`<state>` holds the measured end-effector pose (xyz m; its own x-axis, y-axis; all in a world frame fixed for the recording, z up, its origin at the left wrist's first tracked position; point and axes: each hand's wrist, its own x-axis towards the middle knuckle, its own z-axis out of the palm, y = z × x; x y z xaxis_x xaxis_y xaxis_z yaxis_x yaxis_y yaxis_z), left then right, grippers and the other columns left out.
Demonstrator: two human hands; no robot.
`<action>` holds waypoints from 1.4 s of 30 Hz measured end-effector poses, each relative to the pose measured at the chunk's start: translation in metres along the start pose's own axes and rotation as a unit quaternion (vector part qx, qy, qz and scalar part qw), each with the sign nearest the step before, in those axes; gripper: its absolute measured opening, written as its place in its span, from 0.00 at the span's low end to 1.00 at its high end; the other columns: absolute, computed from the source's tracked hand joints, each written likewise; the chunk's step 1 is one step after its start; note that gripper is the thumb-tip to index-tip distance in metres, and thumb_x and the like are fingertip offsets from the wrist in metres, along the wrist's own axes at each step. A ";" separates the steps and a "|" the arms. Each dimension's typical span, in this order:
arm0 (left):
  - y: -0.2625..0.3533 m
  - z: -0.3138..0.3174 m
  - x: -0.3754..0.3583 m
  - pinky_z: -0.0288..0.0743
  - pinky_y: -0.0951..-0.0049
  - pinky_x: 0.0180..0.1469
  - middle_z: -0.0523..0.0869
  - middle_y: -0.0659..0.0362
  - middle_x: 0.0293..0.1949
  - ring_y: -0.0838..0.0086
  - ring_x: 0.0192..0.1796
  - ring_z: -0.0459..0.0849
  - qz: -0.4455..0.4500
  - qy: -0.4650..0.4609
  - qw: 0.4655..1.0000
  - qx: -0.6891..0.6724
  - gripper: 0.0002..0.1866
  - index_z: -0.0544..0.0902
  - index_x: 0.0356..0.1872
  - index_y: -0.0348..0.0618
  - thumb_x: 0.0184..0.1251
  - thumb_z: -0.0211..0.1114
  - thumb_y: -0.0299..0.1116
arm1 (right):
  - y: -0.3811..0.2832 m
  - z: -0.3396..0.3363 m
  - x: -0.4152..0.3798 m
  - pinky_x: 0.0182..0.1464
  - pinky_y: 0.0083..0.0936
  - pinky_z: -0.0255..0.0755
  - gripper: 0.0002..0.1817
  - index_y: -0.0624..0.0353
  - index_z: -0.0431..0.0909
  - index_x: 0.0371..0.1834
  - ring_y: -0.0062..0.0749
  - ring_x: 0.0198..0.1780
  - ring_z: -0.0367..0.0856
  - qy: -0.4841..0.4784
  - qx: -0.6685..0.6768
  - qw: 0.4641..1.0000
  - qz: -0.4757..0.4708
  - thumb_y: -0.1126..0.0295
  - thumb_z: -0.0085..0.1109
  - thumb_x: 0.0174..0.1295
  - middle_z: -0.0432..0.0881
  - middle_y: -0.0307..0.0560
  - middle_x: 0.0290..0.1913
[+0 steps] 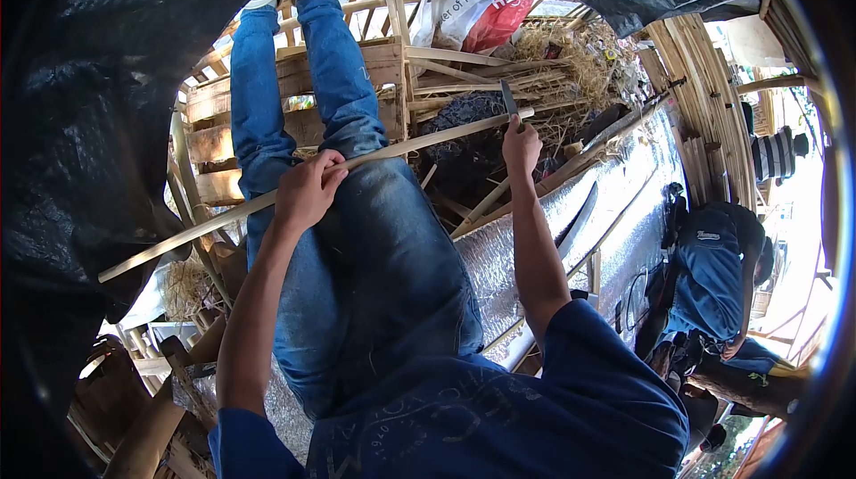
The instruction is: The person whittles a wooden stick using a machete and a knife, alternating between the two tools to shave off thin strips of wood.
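Note:
A long, thin bamboo strip (428,138) lies slantwise across my thighs, its far end rising to the right. My left hand (308,189) is wrapped round it over my legs, thumb and fingers closed on it. Close to the strip's right end, my right hand (521,147) grips a knife (508,98) by the handle, which the fingers hide. The blade points up and away from me, crossing the strip near its tip in this view.
Split bamboo and straw (580,60) are heaped ahead to the right, below a printed sack (473,2). Silver foil sheeting (615,202) runs along my right. Black plastic sheeting (80,122) hangs at left. Another person (713,269) bends over at far right.

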<state>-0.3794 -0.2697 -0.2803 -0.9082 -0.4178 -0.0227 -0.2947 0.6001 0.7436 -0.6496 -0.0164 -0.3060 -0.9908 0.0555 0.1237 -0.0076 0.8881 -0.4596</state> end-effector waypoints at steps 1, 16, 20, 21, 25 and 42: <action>0.000 0.000 0.000 0.76 0.66 0.36 0.87 0.57 0.32 0.63 0.34 0.86 0.008 0.005 1.000 0.005 0.08 0.79 0.41 0.47 0.65 0.62 0.37 | 0.001 -0.002 0.004 0.49 0.47 0.72 0.28 0.66 0.80 0.44 0.60 0.46 0.79 -0.007 -0.004 1.000 0.023 0.47 0.48 0.64 0.81 0.68 0.39; -0.001 0.003 -0.002 0.76 0.64 0.33 0.86 0.56 0.31 0.62 0.32 0.85 0.026 0.020 0.999 0.025 0.08 0.80 0.41 0.47 0.65 0.61 0.37 | -0.003 0.018 -0.051 0.34 0.50 0.71 0.22 0.64 0.77 0.26 0.64 0.31 0.78 -0.025 0.036 0.992 -0.117 0.54 0.50 0.66 0.79 0.64 0.24; 0.000 0.004 -0.001 0.76 0.64 0.33 0.86 0.56 0.31 0.62 0.31 0.85 0.015 0.018 0.998 0.050 0.08 0.79 0.41 0.48 0.65 0.61 0.37 | 0.020 0.024 -0.007 0.41 0.50 0.72 0.25 0.66 0.80 0.30 0.62 0.38 0.80 -0.011 -0.004 0.999 -0.053 0.51 0.46 0.66 0.81 0.65 0.29; 0.001 0.006 -0.002 0.76 0.64 0.33 0.86 0.56 0.31 0.62 0.31 0.85 0.012 0.019 0.999 0.046 0.08 0.79 0.41 0.48 0.65 0.61 0.37 | 0.012 0.021 -0.017 0.39 0.48 0.71 0.25 0.66 0.80 0.30 0.62 0.35 0.80 -0.017 0.041 0.999 -0.020 0.51 0.46 0.66 0.81 0.64 0.28; 0.000 0.005 -0.003 0.76 0.64 0.33 0.86 0.56 0.31 0.62 0.31 0.85 0.022 0.040 0.998 0.044 0.08 0.79 0.41 0.48 0.65 0.62 0.37 | -0.030 0.026 -0.102 0.37 0.51 0.70 0.23 0.67 0.75 0.23 0.67 0.35 0.77 -0.103 0.157 0.977 -0.100 0.55 0.50 0.66 0.77 0.69 0.26; -0.002 0.003 -0.004 0.76 0.64 0.33 0.86 0.57 0.31 0.62 0.31 0.85 0.019 0.026 0.999 0.032 0.08 0.78 0.41 0.48 0.65 0.62 0.37 | -0.018 0.016 -0.085 0.30 0.46 0.68 0.25 0.66 0.75 0.24 0.56 0.24 0.76 -0.105 0.104 0.985 -0.093 0.53 0.48 0.68 0.78 0.62 0.23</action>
<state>-0.3758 -0.2670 -0.2838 -0.9028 -0.4280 0.0412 -0.2798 0.6574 0.6996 -0.5674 -0.0442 -0.3225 -0.9756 -0.2139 0.0487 -0.1975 0.7601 -0.6190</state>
